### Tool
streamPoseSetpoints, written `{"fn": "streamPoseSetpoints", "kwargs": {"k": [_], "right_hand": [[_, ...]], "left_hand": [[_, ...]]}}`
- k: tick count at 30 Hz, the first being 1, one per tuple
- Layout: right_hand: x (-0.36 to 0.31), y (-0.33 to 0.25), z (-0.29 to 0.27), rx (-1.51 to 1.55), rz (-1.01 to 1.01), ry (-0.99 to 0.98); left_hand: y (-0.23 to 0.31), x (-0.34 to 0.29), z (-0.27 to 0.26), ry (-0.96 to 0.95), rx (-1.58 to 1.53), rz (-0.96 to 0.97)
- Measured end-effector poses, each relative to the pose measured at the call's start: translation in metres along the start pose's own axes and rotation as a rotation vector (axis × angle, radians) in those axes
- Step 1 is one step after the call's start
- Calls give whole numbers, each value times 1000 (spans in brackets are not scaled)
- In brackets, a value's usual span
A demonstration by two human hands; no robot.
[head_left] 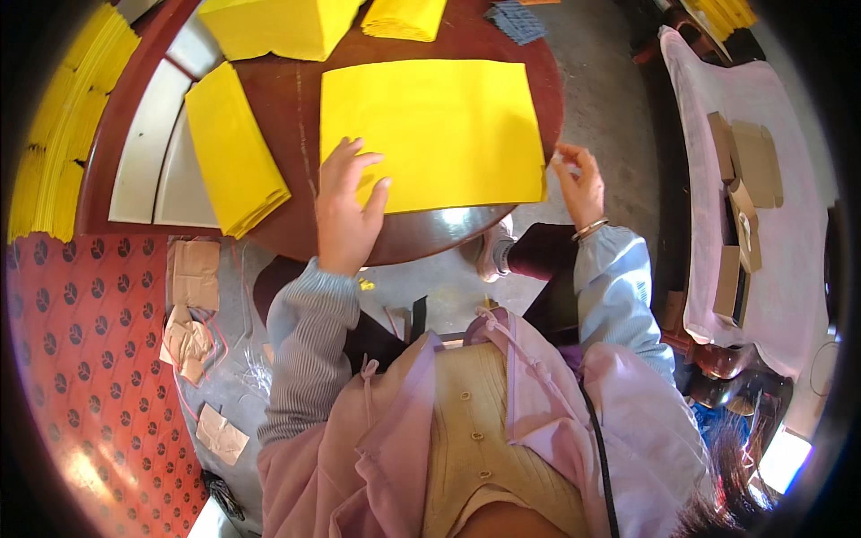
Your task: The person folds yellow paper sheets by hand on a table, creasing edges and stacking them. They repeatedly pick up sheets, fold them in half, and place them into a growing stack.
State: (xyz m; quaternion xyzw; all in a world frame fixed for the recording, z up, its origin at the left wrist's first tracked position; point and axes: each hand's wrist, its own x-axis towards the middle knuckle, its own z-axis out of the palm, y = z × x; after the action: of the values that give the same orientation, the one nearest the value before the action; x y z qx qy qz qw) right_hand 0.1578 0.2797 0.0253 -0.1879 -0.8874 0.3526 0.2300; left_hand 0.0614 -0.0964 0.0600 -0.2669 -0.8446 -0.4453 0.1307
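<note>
**Yellow sheet pinned flat on a round table**

Dark round wood table (287,117) fills the upper view, set over a grey floor (592,81) with a red patterned mat (81,359) at the left. On the near part of the table lies a large yellow sheet (439,125), its near edge close to the rim. The left hand (345,202) lies flat on the sheet's near left corner, fingers spread, apparently pressing it down so it cannot slide. The right hand (578,184) sits at the sheet's near right corner, just off the table edge, fingertips pinched together on something small and pale; I cannot tell what it is, nor whether it touches the sheet.

Beside the sheet, to the left, a yellow stack (233,148) lies slantwise, within the left hand's reach. More yellow piles (278,27) sit at the far edge, and a long yellow row (54,134) runs along the left. Brown card scraps (193,314) litter the floor below the table. To the right, a cloth-covered bench (762,251) carries flat brown cartons (744,161). Nothing lies on the sheet besides the hand.
</note>
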Motion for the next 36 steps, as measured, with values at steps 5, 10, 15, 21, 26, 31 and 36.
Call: {"fn": "streamPoseSetpoints", "kwargs": {"k": [5,10,15,21,26,31,36], "right_hand": [[-22,27,6,154,141,-87],[-30,18,10,495,373,-204],[-32,5,5,825,502,-325],[-35,2,-6,646,294,-439],[-9,4,-14,185,-520,-363],[14,0,-6,193,-770,-489],[18,1,-3,238,-807,-553]], "left_hand": [[-8,18,67,-97,134,-12],[-24,21,77,-58,218,22],[-35,33,69,-78,228,41],[-49,51,64,-125,205,72],[-50,69,56,-198,198,64],[9,57,78,-3,117,143],[75,7,132,-78,-178,-43]]}}
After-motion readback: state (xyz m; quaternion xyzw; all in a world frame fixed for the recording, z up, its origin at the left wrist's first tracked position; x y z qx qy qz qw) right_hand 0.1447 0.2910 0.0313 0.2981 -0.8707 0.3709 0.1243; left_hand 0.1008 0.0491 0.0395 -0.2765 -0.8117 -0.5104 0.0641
